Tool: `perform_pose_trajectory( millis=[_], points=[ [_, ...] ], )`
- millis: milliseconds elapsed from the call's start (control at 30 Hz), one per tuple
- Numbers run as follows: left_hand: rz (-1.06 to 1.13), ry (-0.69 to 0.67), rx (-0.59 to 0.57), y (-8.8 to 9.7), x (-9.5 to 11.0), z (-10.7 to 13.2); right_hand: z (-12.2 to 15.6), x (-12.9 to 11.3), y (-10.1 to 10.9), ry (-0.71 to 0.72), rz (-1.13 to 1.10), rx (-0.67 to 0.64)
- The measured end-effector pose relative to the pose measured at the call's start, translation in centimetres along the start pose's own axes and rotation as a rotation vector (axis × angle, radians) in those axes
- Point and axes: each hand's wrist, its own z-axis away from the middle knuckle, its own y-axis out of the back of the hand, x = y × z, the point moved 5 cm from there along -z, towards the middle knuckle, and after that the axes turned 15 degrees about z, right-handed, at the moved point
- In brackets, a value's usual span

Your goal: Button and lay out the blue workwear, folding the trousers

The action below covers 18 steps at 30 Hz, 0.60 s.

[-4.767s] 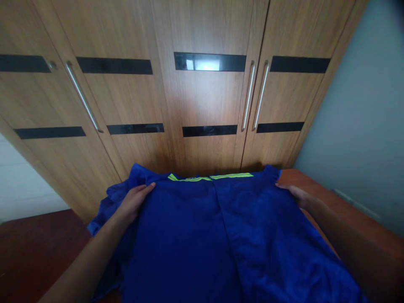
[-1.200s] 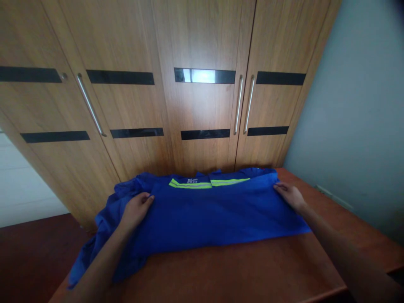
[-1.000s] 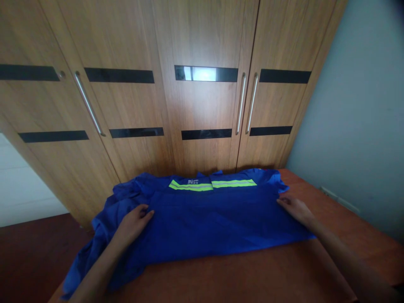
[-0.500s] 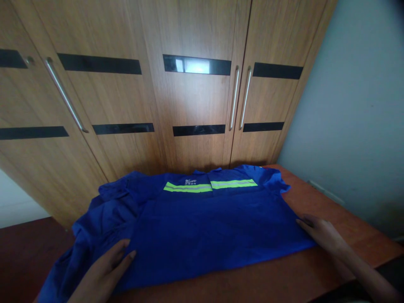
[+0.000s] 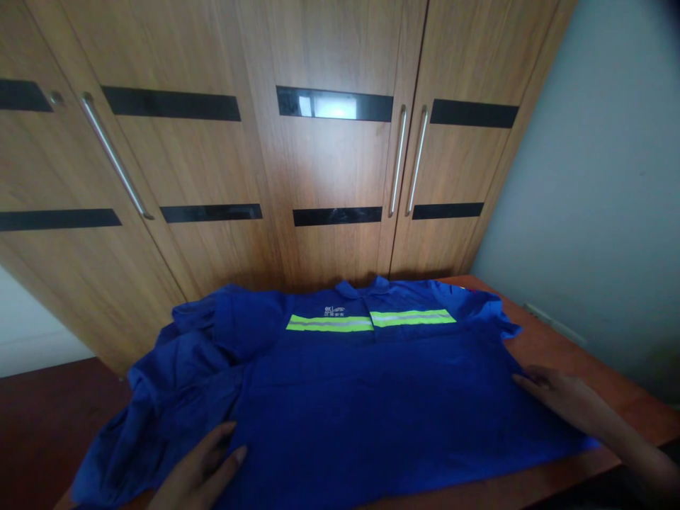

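Note:
A blue short-sleeved work shirt [image 5: 372, 397] lies spread out with its collar toward the cupboard. Yellow-green reflective strips and small white lettering cross its chest. At the lower left, my left hand [image 5: 199, 471] is at the shirt's side edge, thumb and finger a little apart on the cloth. My right hand [image 5: 563, 400] holds the opposite side edge, its thumb over the fabric. The undersides of both hands are hidden. More bunched blue cloth [image 5: 180, 397] lies left of the shirt, its kind unclear.
Beneath the cloth is a reddish-brown surface [image 5: 563, 354]. A wooden cupboard [image 5: 334, 248] with metal handles and black strips stands right behind it. A pale wall [image 5: 589, 177] rises on the right.
The shirt has shifted slightly right and its hem has come closer to me. Both hands have moved right and a little nearer along with the cloth. The collar stands out more clearly.

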Motion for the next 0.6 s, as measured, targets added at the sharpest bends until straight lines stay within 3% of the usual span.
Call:
perform_pose_trajectory(
  millis=[133,233,600],
  points=[
    [-0.032,-0.057,0.036,-0.4,2.5,-0.6,-1.7,-1.5,0.0,-0.023,0.019,0.051],
    [-0.074,-0.104,0.068,-0.7,2.8,-0.9,-1.7,-1.1,-0.4,-0.064,0.085,0.089],
    [-0.089,-0.055,0.043,-0.1,-2.2,-1.1,1.9,1.2,-0.9,-0.075,-0.044,0.12]
  ],
)
